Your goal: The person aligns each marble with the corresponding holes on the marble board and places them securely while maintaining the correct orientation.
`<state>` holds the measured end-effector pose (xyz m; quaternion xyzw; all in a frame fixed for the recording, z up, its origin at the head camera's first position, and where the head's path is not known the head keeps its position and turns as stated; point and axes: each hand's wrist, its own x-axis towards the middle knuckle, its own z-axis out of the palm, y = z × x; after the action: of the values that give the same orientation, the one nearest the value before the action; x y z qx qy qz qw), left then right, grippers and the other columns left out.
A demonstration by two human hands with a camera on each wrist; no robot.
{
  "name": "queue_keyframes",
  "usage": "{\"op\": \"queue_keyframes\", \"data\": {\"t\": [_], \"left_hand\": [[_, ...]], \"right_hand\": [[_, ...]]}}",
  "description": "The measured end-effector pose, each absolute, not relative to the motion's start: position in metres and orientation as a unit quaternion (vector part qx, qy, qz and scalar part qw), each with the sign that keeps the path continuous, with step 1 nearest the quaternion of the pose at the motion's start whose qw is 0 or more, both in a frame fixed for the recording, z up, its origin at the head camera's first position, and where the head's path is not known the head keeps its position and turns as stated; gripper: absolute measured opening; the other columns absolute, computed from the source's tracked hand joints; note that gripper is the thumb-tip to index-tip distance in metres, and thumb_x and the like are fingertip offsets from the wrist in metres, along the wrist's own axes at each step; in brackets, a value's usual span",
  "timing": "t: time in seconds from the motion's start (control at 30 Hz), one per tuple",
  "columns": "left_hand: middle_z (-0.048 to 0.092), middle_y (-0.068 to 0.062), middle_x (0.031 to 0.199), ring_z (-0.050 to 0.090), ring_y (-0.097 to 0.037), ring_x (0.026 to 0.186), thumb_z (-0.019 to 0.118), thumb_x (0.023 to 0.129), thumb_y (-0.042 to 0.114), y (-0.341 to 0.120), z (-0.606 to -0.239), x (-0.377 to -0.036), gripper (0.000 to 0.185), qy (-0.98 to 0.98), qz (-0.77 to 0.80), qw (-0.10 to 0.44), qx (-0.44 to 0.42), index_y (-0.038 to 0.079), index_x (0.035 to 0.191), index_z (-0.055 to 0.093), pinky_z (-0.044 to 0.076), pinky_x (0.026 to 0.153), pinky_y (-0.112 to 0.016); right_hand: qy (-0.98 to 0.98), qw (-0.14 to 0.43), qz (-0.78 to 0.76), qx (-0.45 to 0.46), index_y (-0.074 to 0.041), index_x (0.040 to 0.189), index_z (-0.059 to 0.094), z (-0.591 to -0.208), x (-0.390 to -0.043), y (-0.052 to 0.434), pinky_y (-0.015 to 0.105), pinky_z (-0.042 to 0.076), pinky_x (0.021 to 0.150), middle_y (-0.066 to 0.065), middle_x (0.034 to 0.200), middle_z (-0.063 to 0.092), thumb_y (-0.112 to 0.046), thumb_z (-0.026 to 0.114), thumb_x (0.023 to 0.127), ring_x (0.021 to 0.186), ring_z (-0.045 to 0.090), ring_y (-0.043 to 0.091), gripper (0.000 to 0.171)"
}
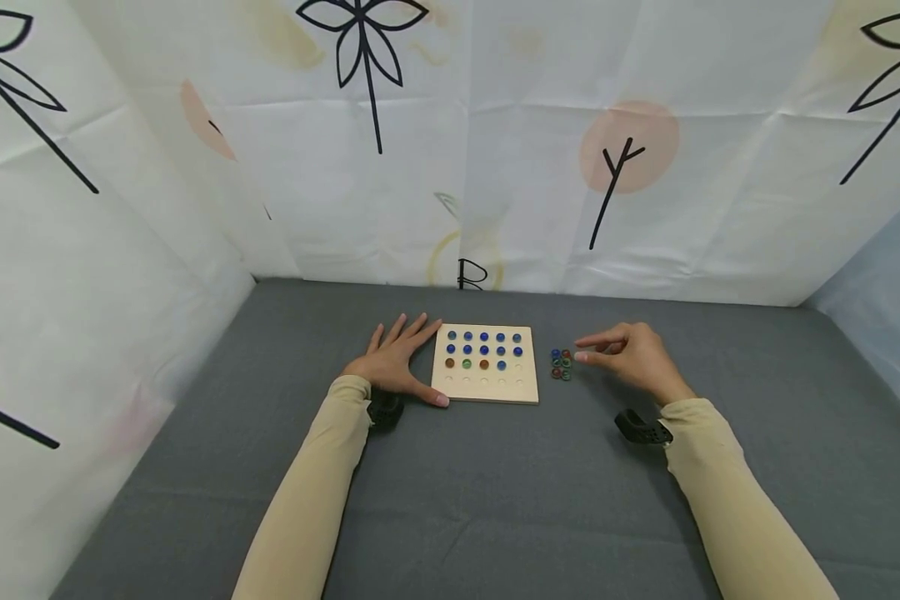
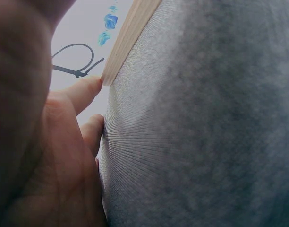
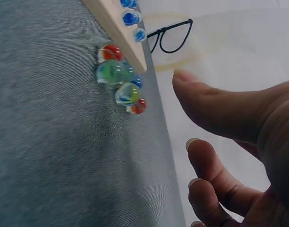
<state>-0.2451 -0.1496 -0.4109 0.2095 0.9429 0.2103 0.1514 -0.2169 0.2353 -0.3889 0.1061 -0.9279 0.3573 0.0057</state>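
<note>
while the wooden board (image 1: 486,363) is steadied at its left edge by the left hand (image 1: 393,360), laid flat with straight fingers on the grey bench (image 1: 450,500), the right hand (image 1: 633,357) is held just right of a small cluster of loose marbles (image 1: 561,364). nothing is held in the right hand: its fingers (image 3: 215,109) are loosely extended, thumb and forefinger apart, with the tips pointed toward the cluster but not touching it. the step in hand is judged to be the picking of a marble from the cluster. for the next move, a short reach leftward and a fine pinch on one marble would be called for, since the marbles lie touching one another and could be scattered. blue marbles (image 1: 483,337) are seated in the board's upper rows, a few other colours in the third, and the nearest rows are seen unfilled.
</note>
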Motion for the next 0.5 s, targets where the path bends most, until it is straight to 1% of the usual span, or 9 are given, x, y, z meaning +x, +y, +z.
{"op": "queue_keyframes", "data": {"t": [0.23, 0.5], "left_hand": [[0.002, -0.006, 0.171, -0.009, -0.034, 0.155, 0.087, 0.070, 0.060, -0.152, -0.412, -0.246, 0.126, 0.942, 0.216, 0.148, 0.210, 0.024, 0.166, 0.013, -0.011, 0.121, -0.060], [0.001, -0.005, 0.171, -0.010, -0.033, 0.155, 0.087, 0.071, 0.059, -0.151, -0.413, -0.247, 0.125, 0.942, 0.215, 0.150, 0.210, 0.026, 0.166, 0.012, -0.012, 0.121, -0.059]], "right_hand": [[-0.922, -0.019, 0.367, 0.119, -0.007, 0.110, 0.081, -0.398, -0.214, 0.239, 0.031, 0.044, 0.059, 0.009, 0.089, 0.063, -0.020, 0.083, 0.087, 0.074, 0.053, 0.022, 0.026], [-0.916, -0.043, 0.375, 0.133, -0.006, 0.107, 0.081, -0.400, -0.213, 0.239, 0.032, 0.046, 0.059, 0.009, 0.092, 0.065, -0.022, 0.085, 0.086, 0.075, 0.055, 0.021, 0.027]]}}
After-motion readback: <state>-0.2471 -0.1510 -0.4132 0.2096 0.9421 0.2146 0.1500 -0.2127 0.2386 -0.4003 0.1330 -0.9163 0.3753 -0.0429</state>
